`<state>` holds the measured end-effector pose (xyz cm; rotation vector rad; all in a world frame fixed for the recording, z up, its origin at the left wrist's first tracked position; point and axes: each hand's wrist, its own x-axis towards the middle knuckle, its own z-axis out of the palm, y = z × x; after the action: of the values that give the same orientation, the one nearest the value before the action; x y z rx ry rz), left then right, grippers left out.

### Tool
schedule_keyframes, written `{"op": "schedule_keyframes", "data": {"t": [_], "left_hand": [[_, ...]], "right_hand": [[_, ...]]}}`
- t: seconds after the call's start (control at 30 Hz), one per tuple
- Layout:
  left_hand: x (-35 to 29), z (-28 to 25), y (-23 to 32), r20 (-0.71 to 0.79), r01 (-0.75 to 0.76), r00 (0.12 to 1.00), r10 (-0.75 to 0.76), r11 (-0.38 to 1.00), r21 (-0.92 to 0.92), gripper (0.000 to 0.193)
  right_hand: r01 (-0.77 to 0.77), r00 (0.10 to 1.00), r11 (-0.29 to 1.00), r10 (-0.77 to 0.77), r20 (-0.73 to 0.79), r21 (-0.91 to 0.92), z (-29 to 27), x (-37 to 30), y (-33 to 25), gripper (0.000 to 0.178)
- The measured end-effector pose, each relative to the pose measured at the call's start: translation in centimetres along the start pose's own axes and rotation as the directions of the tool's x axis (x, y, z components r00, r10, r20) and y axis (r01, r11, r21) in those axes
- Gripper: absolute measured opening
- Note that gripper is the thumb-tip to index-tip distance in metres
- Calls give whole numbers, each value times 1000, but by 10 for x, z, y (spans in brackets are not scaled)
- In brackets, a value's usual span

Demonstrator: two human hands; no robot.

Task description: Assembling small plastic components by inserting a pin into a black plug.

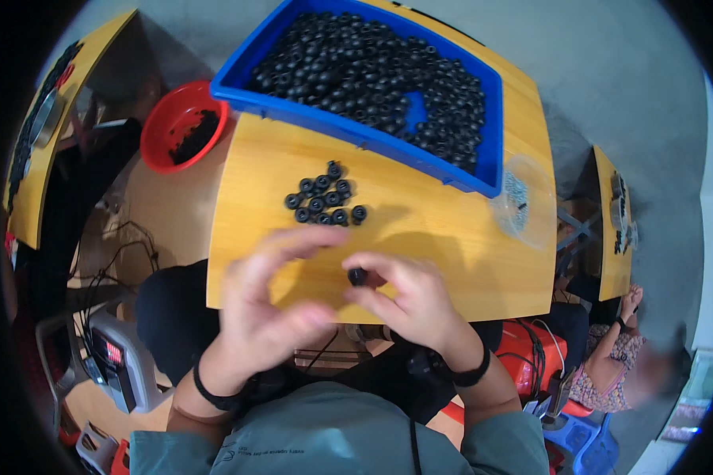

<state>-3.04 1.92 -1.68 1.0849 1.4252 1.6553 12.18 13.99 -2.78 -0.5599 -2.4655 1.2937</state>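
Between the thumb and fingers of my right hand (pixel 408 297) is a small round black part (pixel 357 276), held just above the table's near edge. My left hand (pixel 269 297) is beside it, fingers and thumb spread wide, slightly blurred, with nothing in it. Beyond my hands, a loose group of black ring-shaped parts (pixel 317 204) lies on the yellow table (pixel 269 150). At the back, a big blue bin (pixel 356 141) holds a heap of small black parts (pixel 356 71). Right of the group, a clear round tub (pixel 521 226) contains small silvery metal pieces (pixel 516 194).
On the floor at left is a red basin (pixel 154 142) with dark pieces inside. Other yellow tables stand at far left (pixel 36 210) and far right (pixel 610 277). A seated person (pixel 610 360) is at the right. Cables (pixel 119 245) hang at left.
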Motion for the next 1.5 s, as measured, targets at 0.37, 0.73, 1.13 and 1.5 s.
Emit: {"op": "schedule_keyframes", "data": {"t": [0.37, 0.73, 1.13, 1.5], "left_hand": [[13, 6, -20, -157, 208, 975, -159, 902, 378, 21], [79, 9, 55, -6, 90, 996, -93, 945, 315, 7], [230, 54, -28, 440, -390, 895, -75, 349, 852, 17], [243, 85, -58, 323, -323, 945, -47, 5, 946, 17]], "right_hand": [[-184, 956, 983, 185, -226, 24, -21, 1, 31, 36], [-352, 759, 936, 295, -580, 16, -198, -42, 108, 9], [-538, 831, 742, 386, -401, -400, -173, -2, 114, 17], [-490, 860, 740, 325, -393, -461, -175, -4, 125, 15]]}}
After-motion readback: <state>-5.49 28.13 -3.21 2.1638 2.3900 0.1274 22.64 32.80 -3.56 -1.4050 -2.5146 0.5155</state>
